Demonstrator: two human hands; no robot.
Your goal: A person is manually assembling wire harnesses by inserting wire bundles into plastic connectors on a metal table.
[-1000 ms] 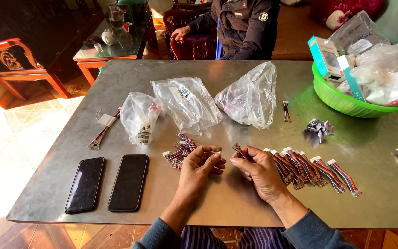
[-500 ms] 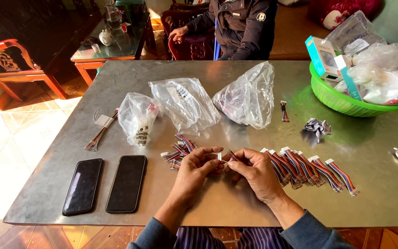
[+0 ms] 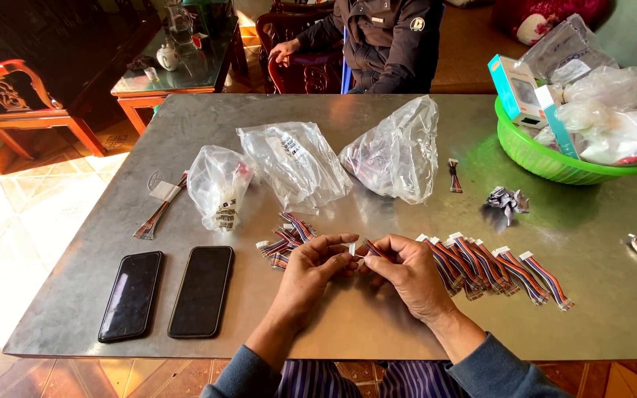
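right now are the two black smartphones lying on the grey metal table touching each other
Apart. The head view shows a strip of bare table between the left phone and right phone.

The worktop [image 3: 569, 243] is dull grey metal, smooth with a soft sheen, and the three bags [image 3: 399, 151] on it are thin, crinkled clear plastic. Two phones [image 3: 202, 291] show glossy black glass, while the basket [image 3: 536, 158] is shiny green plastic. Plastic-coated striped wire leads [image 3: 495, 269] end in white plastic plugs.
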